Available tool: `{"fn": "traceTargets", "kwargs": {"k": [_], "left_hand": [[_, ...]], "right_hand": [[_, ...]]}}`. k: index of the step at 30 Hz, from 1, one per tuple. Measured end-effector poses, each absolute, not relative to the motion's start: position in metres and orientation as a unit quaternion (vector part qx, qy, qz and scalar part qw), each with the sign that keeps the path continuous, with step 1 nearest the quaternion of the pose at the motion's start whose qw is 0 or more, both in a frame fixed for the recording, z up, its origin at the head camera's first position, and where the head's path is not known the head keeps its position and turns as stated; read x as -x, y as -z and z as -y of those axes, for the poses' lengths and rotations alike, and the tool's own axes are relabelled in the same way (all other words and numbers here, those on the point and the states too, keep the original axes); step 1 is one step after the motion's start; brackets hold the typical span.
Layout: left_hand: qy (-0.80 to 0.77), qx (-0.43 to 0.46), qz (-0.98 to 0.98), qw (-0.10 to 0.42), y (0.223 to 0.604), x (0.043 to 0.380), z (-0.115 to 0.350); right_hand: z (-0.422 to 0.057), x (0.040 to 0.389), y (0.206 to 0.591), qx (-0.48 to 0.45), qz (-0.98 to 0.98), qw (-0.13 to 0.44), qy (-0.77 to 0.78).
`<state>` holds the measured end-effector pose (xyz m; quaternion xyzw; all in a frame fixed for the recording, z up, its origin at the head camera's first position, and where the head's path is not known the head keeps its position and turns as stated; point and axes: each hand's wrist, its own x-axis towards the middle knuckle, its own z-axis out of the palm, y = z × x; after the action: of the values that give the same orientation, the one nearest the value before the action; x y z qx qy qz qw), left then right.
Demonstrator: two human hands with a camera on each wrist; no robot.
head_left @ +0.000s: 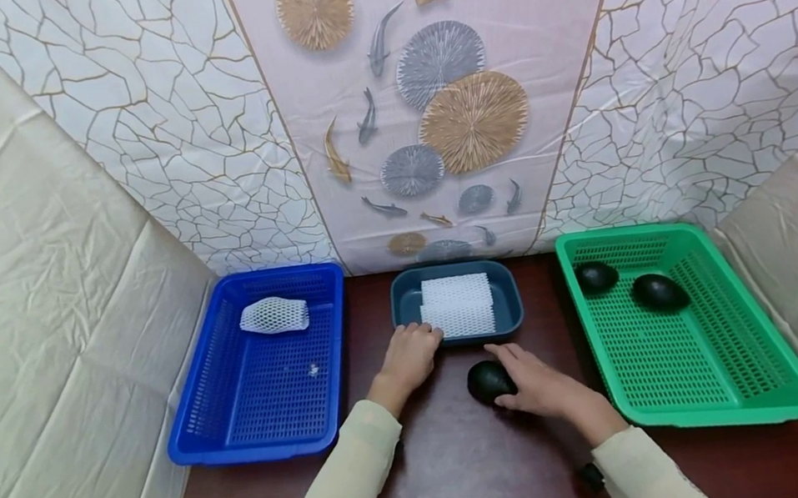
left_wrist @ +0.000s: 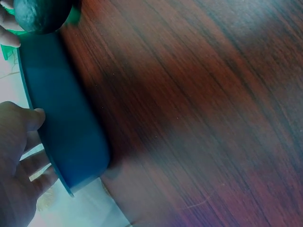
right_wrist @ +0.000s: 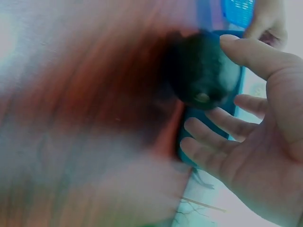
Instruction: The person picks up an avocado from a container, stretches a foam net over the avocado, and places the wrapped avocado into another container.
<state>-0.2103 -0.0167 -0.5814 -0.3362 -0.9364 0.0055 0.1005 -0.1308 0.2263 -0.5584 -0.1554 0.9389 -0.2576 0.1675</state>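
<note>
A dark avocado (head_left: 488, 382) lies on the table in front of the dark teal tray (head_left: 411, 340); its pale stem end shows in the right wrist view. My right hand (head_left: 538, 382) is at its right side, fingers spread and thumb apart, not closed round it. At the tray's front left rim is my left hand (head_left: 411, 357). In the left wrist view its thumb (left_wrist: 34, 118) touches the rim and its loosely bent fingers are beyond it, with nothing seen held. White foam net sleeves (head_left: 456, 306) lie stacked in the tray.
On the left stands a blue basket (head_left: 266, 450), holding a bulging white foam net sleeve (head_left: 274, 316). A green basket (head_left: 724, 415) on the right holds two dark avocados (head_left: 660, 293). Patterned cloth (head_left: 433, 219) hangs behind the brown table (head_left: 459, 477).
</note>
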Motion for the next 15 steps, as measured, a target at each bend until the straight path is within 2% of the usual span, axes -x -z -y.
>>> {"fn": "traceTargets", "kwargs": {"k": [6, 15], "left_hand": [[0.01, 0.326, 0.941, 0.094, 0.577, 0.21, 0.018], [0.039, 0.33, 0.928, 0.171, 0.564, 0.219, 0.015]], "right_hand": [[-0.23, 0.134, 0.539, 0.157, -0.943, 0.159, 0.246], [-0.231, 0.14, 0.518, 0.172, -0.952, 0.103, 0.231]]}}
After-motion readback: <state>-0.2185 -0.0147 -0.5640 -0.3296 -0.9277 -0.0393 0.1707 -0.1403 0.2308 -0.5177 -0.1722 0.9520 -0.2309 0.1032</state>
